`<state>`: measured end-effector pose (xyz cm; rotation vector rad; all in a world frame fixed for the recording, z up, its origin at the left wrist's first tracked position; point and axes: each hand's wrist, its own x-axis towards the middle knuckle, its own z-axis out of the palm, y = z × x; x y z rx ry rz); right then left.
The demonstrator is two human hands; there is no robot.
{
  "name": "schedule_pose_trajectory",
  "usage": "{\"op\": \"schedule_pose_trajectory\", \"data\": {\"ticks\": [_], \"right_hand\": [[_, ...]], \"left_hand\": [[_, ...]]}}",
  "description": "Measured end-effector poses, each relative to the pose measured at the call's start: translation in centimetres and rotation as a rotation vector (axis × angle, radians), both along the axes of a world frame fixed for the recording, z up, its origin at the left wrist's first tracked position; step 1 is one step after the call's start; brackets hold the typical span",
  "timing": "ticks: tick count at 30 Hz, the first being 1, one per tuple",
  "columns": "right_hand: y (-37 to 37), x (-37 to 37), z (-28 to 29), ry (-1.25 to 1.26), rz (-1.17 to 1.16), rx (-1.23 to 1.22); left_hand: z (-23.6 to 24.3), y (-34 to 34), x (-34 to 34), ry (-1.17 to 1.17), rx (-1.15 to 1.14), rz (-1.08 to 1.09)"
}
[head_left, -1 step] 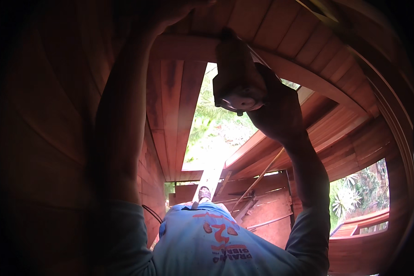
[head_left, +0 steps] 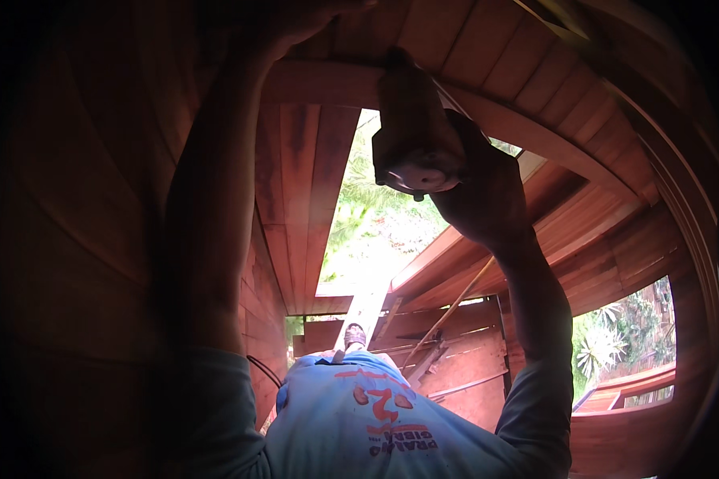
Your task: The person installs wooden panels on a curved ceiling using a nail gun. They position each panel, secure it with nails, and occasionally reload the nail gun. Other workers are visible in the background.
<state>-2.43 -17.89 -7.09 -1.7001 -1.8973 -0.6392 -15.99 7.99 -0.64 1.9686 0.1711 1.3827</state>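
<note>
Overhead, my right hand [head_left: 491, 191] is closed around a dark nail gun [head_left: 418, 132], its rounded, bolted end cap towards me. Its far end meets the wooden beam and planks above, though shadow hides the exact contact. My left hand [head_left: 303, 22] is raised at the top edge beside the wooden planks [head_left: 447, 36]. One finger of it stretches out to the right along the wood; the other fingers are mostly lost in the dark. A curved wooden beam [head_left: 535, 132] runs below the planks and behind the nail gun.
A bright opening [head_left: 347, 231] shows greenery beyond. My foot [head_left: 355, 335] stands on a narrow pale board [head_left: 367, 299]. Below lie loose boards [head_left: 427, 359] and a thin diagonal strip [head_left: 455, 303]. A window opening [head_left: 627, 343] is at the right, and a dark cable [head_left: 264, 370] hangs beside me.
</note>
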Motion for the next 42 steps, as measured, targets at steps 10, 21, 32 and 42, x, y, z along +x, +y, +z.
{"op": "schedule_pose_trajectory", "data": {"ticks": [10,21,32,42], "right_hand": [[0.4,0.1,0.3,0.042,0.013,-0.011],[0.1,0.3,0.3,0.043,0.003,-0.006],[0.3,0.7,-0.6,-0.119,-0.013,0.019],[0.4,0.7,-0.3,0.034,0.039,0.016]], "left_hand": [[0.8,-1.0,-0.8,0.082,0.019,0.145],[1.1,-0.7,-0.5,0.141,-0.086,-0.035],[0.7,-0.7,-0.8,0.101,-0.239,-0.096],[0.8,-1.7,-0.5,0.029,-0.070,0.011]]}}
